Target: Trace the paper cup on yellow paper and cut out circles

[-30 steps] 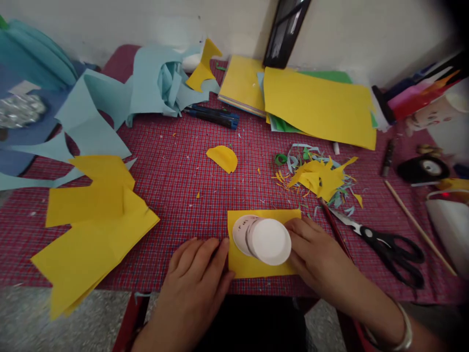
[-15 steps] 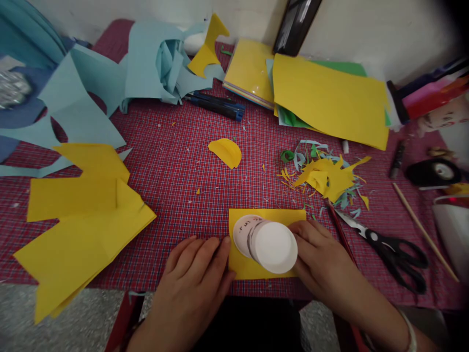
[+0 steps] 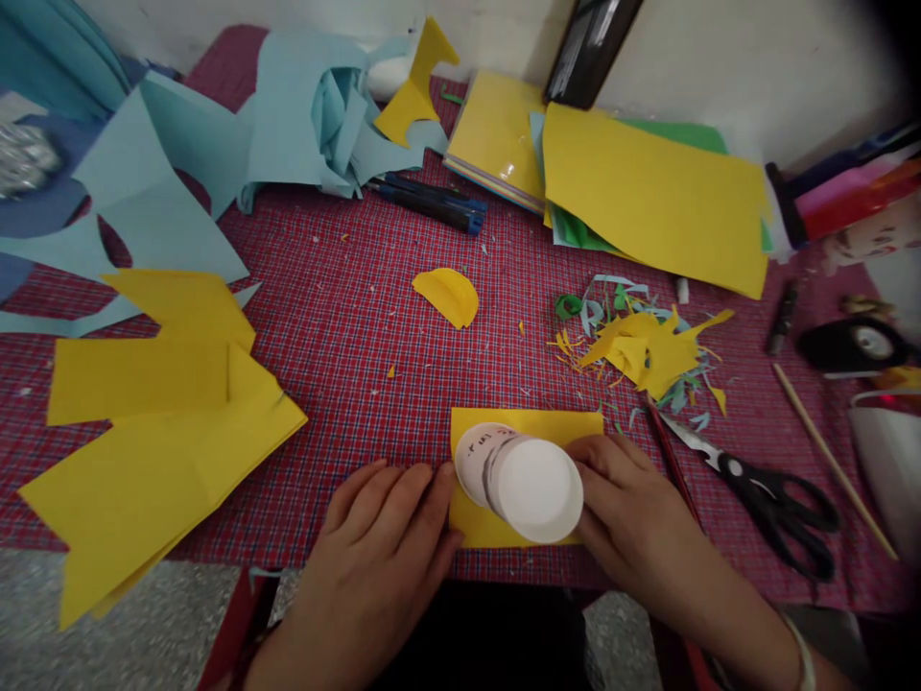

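Note:
A small sheet of yellow paper [image 3: 529,420] lies at the table's front edge. On it stands a white cup-like piece [image 3: 539,489], narrow at the waist, with handwriting on its side and a round white top. My left hand [image 3: 385,533] rests palm down with fingers stretched out, fingertips at the paper's left edge and close to the cup's base. My right hand [image 3: 640,523] is at the right edge of the paper, fingers bent inward beside the cup. Its fingertips are partly hidden behind the cup's rim, so what they grip cannot be made out.
Scissors [image 3: 777,499] and a red pencil [image 3: 673,456] lie right of my right hand, below paper scraps [image 3: 648,350]. Folded yellow sheets [image 3: 144,451] overhang the front left. A yellow half-disc [image 3: 450,296], cutters [image 3: 432,202] and larger yellow sheets [image 3: 654,192] lie farther back.
The white cup-like piece looks very slightly shifted or tilted toward me. Both hands keep almost the same places; the whole view has moved a little.

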Available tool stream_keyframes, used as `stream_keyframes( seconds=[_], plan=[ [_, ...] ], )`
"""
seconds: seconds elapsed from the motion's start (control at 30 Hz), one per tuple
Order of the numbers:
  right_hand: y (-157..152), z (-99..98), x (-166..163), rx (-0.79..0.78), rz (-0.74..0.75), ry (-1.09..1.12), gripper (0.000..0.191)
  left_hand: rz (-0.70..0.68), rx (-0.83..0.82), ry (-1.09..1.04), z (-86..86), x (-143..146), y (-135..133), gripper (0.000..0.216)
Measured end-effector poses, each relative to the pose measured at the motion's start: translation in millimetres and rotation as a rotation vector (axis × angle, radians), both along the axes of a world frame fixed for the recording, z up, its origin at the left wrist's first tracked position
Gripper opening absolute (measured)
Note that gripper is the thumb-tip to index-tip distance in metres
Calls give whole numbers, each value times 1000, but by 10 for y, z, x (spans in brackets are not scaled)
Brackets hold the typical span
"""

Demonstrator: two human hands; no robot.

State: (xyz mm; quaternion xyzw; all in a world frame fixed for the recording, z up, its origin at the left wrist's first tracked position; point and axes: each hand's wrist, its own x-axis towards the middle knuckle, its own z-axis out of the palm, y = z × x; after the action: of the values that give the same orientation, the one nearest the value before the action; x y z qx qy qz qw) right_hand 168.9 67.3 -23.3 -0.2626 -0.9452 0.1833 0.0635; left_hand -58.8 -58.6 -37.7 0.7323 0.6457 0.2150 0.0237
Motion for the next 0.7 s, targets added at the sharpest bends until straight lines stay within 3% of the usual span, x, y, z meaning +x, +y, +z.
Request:
stream_keyframes(
  seconds=[0.3, 0.5, 0.7],
  plan=[
    [3, -8, 4, -17, 5, -1, 31, -9, -7, 10, -2, 0, 2, 30],
    [-3, 1, -1, -38, -1, -3, 7, -11, 13, 5, -5, 0, 4, 28],
    [2, 6, -5, -14, 6, 6, 7, -19, 7, -6, -8, -2, 7, 29]
  ],
)
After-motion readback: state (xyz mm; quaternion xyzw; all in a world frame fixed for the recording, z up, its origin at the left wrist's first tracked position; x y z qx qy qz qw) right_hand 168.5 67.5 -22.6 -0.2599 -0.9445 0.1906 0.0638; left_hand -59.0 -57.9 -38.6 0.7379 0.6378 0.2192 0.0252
